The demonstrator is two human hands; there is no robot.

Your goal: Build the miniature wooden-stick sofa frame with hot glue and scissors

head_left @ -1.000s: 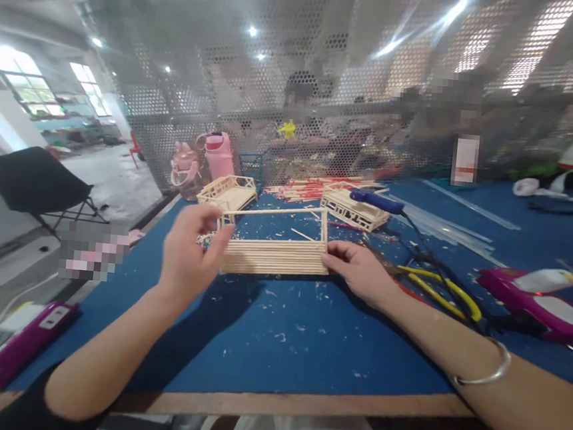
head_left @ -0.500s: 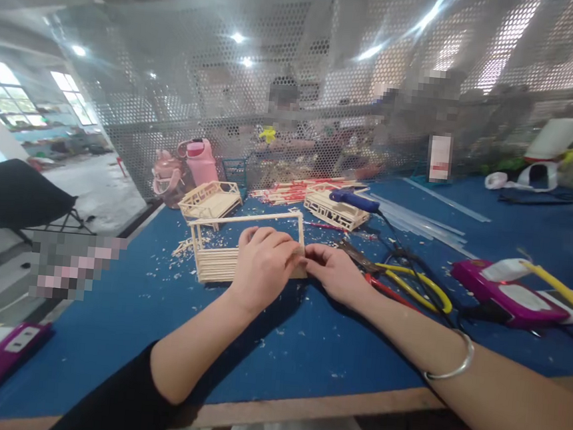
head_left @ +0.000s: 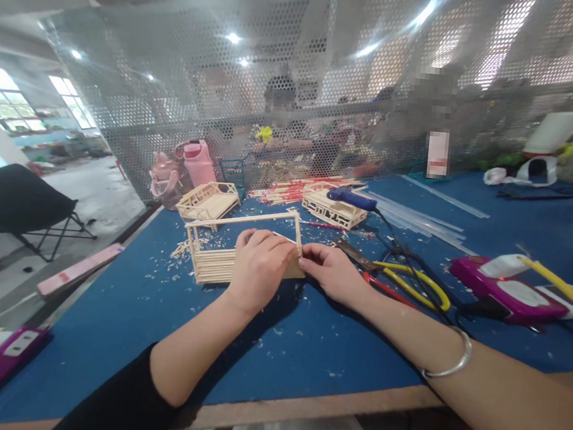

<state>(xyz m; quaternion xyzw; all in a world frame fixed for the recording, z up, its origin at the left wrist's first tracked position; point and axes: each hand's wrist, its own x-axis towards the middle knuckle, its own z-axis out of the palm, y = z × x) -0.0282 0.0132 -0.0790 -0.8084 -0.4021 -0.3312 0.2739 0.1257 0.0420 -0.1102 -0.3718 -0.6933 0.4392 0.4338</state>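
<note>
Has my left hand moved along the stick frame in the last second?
Yes. The left hand slid from the stick frame's left end to its right end, meeting the right hand.

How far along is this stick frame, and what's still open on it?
Done: the slatted base, two posts and a top rail are up. In hand: left hand and right hand pinch at the right post. Left: its sides look open, unlike the railed models behind.
</note>
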